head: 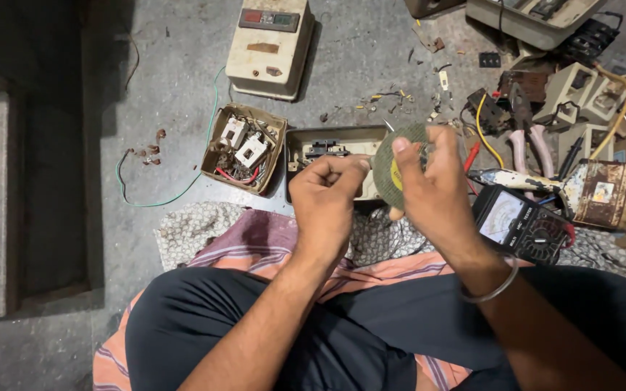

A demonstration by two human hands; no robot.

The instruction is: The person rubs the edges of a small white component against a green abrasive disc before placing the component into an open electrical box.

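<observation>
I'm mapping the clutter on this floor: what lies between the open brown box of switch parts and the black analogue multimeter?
In the head view, an open cream casing lies there, with both hands above it: left hand pinching, right hand holding a round grey-green abrasive disc.

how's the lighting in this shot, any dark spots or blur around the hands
Head view: light falls on the concrete floor at centre and top; the left edge lies in deep shadow. The left hand and right hand, holding a green round disc, look sharp; the analog meter shows mild glare on its window.
</observation>
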